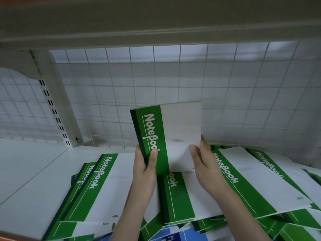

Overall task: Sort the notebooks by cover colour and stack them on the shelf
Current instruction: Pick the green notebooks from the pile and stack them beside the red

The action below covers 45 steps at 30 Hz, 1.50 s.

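I hold a green-and-white notebook point(175, 129) upright above the white shelf point(31, 174), its "NoteBook" spine band on the left. My left hand point(145, 164) grips its green spine edge, thumb on the cover. My right hand point(205, 160) holds the lower right corner, thumb on the white part. Under it lie several green-and-white notebooks: a pile at left point(97, 188), one in the middle point(175, 197), and a spread at right point(257, 180). A blue notebook point(166, 235) peeks out at the bottom edge.
A white wire grid point(156, 87) forms the shelf's back. A slotted white upright point(53, 108) stands at the left. Another shelf board point(156, 20) hangs overhead. Bare shelf surface lies left of the piles.
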Motion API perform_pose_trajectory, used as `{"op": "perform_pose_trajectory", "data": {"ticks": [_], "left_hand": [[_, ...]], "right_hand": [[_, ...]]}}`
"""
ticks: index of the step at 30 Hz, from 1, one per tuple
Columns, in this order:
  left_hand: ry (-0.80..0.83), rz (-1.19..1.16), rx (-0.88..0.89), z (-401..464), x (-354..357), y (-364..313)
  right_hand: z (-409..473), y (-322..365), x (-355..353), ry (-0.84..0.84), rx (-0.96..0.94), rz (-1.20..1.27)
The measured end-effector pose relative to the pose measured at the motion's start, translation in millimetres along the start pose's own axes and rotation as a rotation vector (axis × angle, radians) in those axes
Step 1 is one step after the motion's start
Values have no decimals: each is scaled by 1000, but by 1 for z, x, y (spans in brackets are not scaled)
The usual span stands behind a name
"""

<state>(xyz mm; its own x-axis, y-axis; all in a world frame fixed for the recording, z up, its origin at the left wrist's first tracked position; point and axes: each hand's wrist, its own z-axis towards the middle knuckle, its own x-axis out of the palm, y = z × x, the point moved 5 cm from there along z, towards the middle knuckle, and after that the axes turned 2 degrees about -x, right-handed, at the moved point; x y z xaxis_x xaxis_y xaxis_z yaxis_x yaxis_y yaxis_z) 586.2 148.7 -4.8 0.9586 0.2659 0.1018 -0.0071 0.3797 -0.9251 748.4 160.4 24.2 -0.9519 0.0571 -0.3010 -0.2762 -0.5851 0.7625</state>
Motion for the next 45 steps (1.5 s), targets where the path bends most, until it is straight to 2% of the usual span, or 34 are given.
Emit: {"op": "perform_pose_trajectory", "data": {"ticks": [4, 9, 14, 18, 27, 39, 45], "left_hand": [[-17, 31, 41, 1, 0, -8], [18, 164, 19, 13, 0, -31], [209, 350, -113, 10, 39, -46], [243, 316, -133, -14, 79, -54], [494, 264, -354, -95, 191, -70], [830, 169, -366, -247, 374, -100], [1086, 118, -360, -346, 459, -115]], "right_hand": [[-3, 8, -4, -48, -18, -65], [2, 22, -13, 20, 54, -264], [-6, 23, -55, -132, 265, -82], [-39, 20, -98, -256, 353, -68], [-123, 22, -225, -403, 628, -136], [-285, 58, -411, -805, 764, -301], [-385, 79, -487, -1033, 792, -319]]}}
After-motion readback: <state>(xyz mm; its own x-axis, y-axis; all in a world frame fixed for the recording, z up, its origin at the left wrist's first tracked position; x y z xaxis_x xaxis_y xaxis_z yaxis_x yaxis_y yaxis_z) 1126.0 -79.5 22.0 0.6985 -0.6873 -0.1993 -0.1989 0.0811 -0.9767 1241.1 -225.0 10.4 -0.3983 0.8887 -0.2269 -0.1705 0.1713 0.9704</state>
